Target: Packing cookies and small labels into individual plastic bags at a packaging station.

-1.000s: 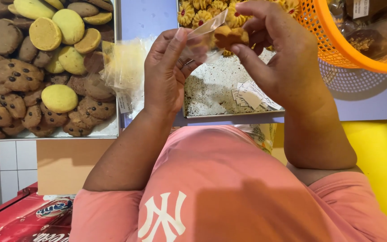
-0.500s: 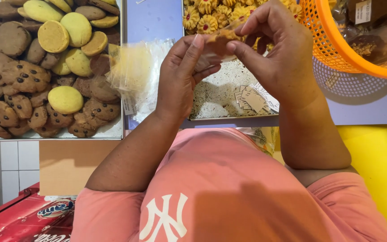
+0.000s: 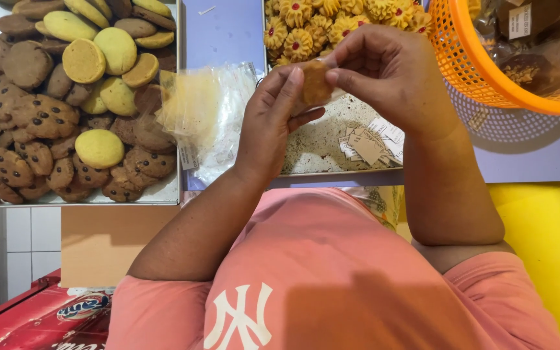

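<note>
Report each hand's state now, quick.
Left hand: closed on the small brown cookie.
Right hand: fingers pinching the same cookie.

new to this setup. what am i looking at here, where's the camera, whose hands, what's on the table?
No machine here: a person works with bare hands. The single camera sits on their head and looks down, so the pink shirt fills the bottom. The left hand and right hand together hold one small brown cookie between their fingers. On the surface: a tray of chocolate-chip and yellow cookies, a pile of clear plastic bags, a second tray with flower-shaped cookies and small paper labels, and an orange basket.
</note>
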